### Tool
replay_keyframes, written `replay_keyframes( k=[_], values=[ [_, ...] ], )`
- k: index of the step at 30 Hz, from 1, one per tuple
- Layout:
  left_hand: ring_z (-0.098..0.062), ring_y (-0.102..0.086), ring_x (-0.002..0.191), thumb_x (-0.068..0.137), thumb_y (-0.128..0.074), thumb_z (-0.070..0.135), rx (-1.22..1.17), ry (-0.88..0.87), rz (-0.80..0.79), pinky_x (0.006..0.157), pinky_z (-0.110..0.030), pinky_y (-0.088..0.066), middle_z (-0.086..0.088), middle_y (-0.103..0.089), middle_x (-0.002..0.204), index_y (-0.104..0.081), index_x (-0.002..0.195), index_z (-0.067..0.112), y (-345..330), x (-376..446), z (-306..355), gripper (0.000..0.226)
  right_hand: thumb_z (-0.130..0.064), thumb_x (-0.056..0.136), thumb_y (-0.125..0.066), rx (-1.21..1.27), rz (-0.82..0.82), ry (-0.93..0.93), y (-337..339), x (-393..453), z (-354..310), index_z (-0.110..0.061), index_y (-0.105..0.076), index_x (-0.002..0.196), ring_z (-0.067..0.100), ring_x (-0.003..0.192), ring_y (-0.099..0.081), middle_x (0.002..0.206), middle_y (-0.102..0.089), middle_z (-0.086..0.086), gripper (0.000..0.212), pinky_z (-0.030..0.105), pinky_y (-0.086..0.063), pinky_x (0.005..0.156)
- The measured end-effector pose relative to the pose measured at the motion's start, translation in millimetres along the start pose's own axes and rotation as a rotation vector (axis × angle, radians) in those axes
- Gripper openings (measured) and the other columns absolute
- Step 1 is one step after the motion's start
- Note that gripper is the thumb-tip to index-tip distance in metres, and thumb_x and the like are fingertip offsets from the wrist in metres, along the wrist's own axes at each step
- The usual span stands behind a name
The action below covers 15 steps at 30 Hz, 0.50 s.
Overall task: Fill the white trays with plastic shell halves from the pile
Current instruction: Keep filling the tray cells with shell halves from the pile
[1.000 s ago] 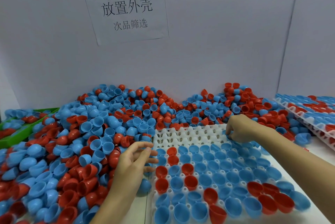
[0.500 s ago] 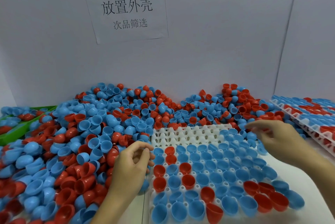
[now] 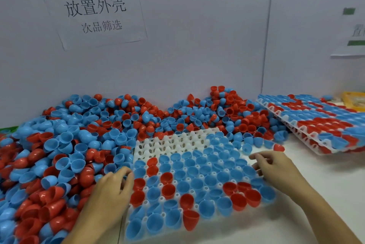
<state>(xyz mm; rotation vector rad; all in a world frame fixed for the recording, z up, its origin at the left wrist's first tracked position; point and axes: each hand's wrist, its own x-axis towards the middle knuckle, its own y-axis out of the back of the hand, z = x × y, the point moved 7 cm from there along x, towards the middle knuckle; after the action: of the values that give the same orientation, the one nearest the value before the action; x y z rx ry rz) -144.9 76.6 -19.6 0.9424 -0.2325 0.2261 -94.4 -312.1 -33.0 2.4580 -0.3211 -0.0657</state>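
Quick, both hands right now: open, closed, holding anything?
Left hand: fingers curled at the tray edge; cannot tell if holding.
Right hand: open, holding nothing.

I have only the one view, from the camera on the person's head, looking forward and down across the table (image 3: 296, 224) toward the wall (image 3: 197, 46) with its paper sign (image 3: 92, 10). It sits close: the white tray (image 3: 173, 141) fills the lower middle, and the left hand (image 3: 112, 186) and right hand (image 3: 276, 166) reach in from the bottom edge. The wide lens bends the edges, and no second view overlaps it.
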Motion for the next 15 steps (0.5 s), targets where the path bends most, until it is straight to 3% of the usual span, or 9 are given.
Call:
replay_keyframes(
  k=[3, 6, 8, 11, 15],
  values=[
    [-0.007, -0.054, 0.049, 0.102, -0.05, 0.021, -0.034, 0.004, 0.038, 0.049, -0.026, -0.036, -0.003, -0.064, 0.06, -0.064, 0.077, 0.019, 5, 1, 0, 0.029, -0.022, 0.103, -0.047, -0.018, -0.046, -0.02, -6, -2, -1, -0.016, -0.07, 0.111, 0.016, 0.076, -0.067, 0.084, -0.065, -0.008, 0.025, 0.021, -0.055, 0.055],
    [-0.012, -0.063, 0.059, 0.103, -0.047, 0.021, -0.046, 0.003, 0.025, 0.057, -0.034, -0.047, -0.004, -0.068, 0.063, -0.064, 0.088, 0.028, 6, 0, 0, 0.023, -0.024, 0.103, -0.049, -0.048, -0.067, -0.047, -6, -4, -1, -0.018, -0.072, 0.102, 0.018, 0.072, -0.067, 0.082, -0.066, -0.008, 0.024, 0.022, -0.054, 0.051],
    [-0.013, -0.06, 0.052, 0.103, -0.046, 0.02, -0.072, -0.021, -0.009, 0.053, -0.03, -0.045, -0.005, -0.065, 0.058, -0.062, 0.091, 0.031, 2, 0, 1, 0.023, -0.028, 0.102, -0.05, -0.073, -0.055, -0.063, 2, -5, 1, -0.021, -0.071, 0.09, 0.015, 0.065, -0.064, 0.079, -0.067, -0.005, 0.026, 0.02, -0.046, 0.045],
    [-0.008, -0.043, 0.04, 0.103, -0.048, 0.017, -0.092, -0.068, -0.029, 0.044, -0.019, -0.03, 0.002, -0.053, 0.047, -0.063, 0.09, 0.028, -2, 0, 4, 0.023, -0.031, 0.102, -0.051, -0.092, -0.069, -0.071, 9, -5, 3, -0.028, -0.066, 0.075, 0.016, 0.063, -0.063, 0.077, -0.068, -0.001, 0.03, 0.02, -0.044, 0.044],
    [-0.01, -0.053, 0.048, 0.099, -0.057, 0.01, -0.068, -0.107, 0.102, 0.045, -0.017, -0.036, 0.002, -0.059, 0.053, -0.066, 0.081, 0.023, 10, -1, 8, 0.023, -0.031, 0.101, -0.052, -0.092, -0.089, -0.076, 7, -6, 3, -0.028, -0.065, 0.073, 0.016, 0.069, -0.065, 0.077, -0.069, -0.001, 0.03, 0.021, -0.045, 0.05]
  ],
)
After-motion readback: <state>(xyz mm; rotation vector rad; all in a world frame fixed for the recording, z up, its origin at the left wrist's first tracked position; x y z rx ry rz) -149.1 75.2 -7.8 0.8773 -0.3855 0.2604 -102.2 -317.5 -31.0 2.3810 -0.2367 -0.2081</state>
